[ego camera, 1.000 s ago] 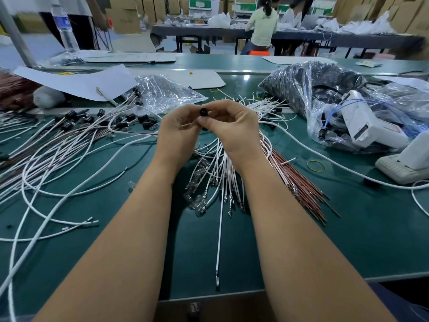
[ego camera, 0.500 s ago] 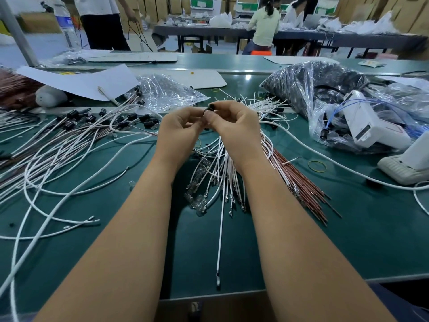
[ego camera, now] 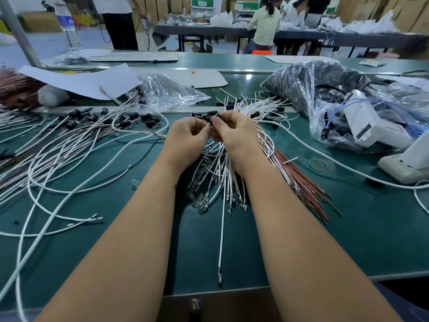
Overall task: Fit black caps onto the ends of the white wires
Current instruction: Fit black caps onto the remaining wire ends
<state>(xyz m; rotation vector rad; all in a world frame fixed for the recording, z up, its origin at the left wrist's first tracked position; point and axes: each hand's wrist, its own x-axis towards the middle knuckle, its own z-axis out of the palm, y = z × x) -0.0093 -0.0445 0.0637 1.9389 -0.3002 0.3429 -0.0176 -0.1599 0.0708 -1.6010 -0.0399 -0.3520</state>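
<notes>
My left hand (ego camera: 186, 138) and my right hand (ego camera: 234, 133) meet over the middle of the green table (ego camera: 371, 228). Between their fingertips sits a small black cap (ego camera: 213, 120), pinched by my right thumb and fingers. My left fingers pinch something thin against it; the wire end itself is hidden by the fingers. Under my hands lies a fan of white wires (ego camera: 222, 180) with bare metal ends. To the left spreads a pile of capped white wires (ego camera: 76, 126).
A bag of black caps (ego camera: 308, 87) lies at the back right, beside a bagged white device (ego camera: 369, 126). Copper-coloured wires (ego camera: 306, 184) lie right of my forearm. A crumpled clear bag (ego camera: 167, 91) and paper (ego camera: 81, 77) sit behind. A yellow rubber band (ego camera: 318, 165) lies right.
The cap was held up between both hands with its open end showing; now it is turned and covered more by my right thumb. Both hands stay in the same place.
</notes>
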